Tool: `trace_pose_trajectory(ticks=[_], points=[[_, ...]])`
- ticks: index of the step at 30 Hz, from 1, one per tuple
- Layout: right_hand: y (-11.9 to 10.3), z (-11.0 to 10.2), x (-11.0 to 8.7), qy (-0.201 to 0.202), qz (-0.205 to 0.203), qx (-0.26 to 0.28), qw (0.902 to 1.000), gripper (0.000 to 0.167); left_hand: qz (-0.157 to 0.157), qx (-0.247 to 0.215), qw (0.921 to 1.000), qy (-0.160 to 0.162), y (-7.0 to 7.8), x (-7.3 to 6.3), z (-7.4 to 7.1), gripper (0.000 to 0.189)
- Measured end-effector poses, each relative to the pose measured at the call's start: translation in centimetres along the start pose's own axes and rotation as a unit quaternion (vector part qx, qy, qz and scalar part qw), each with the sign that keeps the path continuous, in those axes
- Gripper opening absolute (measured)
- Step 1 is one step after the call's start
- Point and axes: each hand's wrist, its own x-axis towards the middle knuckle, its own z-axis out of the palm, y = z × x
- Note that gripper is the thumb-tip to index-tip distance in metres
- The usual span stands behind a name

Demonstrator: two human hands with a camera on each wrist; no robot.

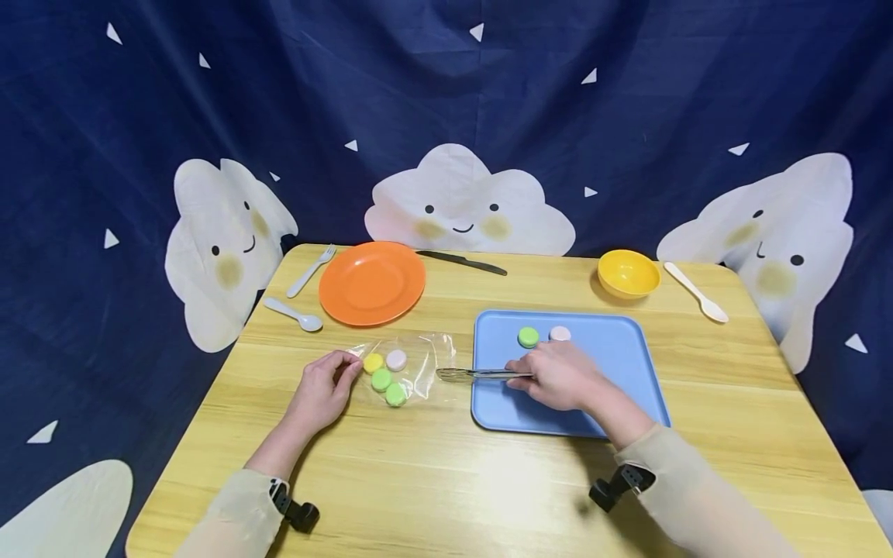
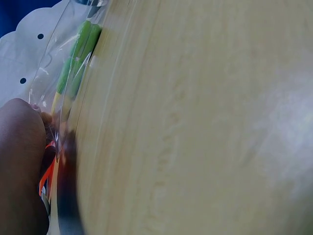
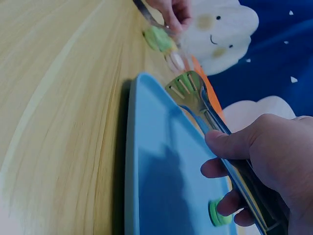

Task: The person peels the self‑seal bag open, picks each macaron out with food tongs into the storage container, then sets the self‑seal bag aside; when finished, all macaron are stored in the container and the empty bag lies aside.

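Across a pale wooden table (image 1: 432, 488), two forearms slant forward and inward from the near side, each in a beige sleeve with a black strap at the wrist. Under the right hand lies a blue tray (image 1: 619, 353), and farther back on the left is an orange plate (image 1: 372, 283). Just left of the tray, a clear plastic bag (image 1: 427, 360) lies on the wood, its right end towards the tray.

The left hand (image 1: 322, 394) comes in at the bag's left end, back of the hand upward, with thumb and forefinger pinching the plastic edge; how its other fingers lie I cannot tell. The right hand (image 1: 561, 376) is held over the tray, back upward, its thumb pressed along one side of the metal tongs (image 1: 494, 374) and its fingers curled round the other. They point left, their slotted head at the bag's right end; whether it touches the plastic I cannot tell.

Smallest are the macarons: one green macaron (image 1: 528, 337) and one pale pink macaron (image 1: 560, 333) at the tray's far side, with one yellow, one pale pink and two green inside the bag
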Motion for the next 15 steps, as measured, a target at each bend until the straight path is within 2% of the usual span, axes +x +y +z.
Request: trace_pose_trajectory(ticks=[7, 10, 12, 15], points=[[-0.7, 0.7, 1.2, 0.016, 0.006, 0.015, 0.9997, 0.008, 0.013, -0.005, 0.9998, -0.012, -0.1, -0.1, -0.4, 0.002], [-0.7, 1.1, 1.4, 0.025, 0.019, 0.040, 0.9987, 0.018, 0.024, -0.001, 0.9994, -0.026, -0.2, 0.2, -0.6, 0.004], [-0.7, 1.3, 1.6, 0.028, 0.024, 0.054, 0.9979, 0.023, 0.034, 0.014, 0.9985, -0.040, -0.1, 0.4, -1.0, 0.004], [-0.8, 1.6, 1.9, 0.029, 0.027, 0.067, 0.9970, 0.025, 0.064, 0.051, 0.9949, -0.059, 0.0, 0.8, -1.6, 0.007]])
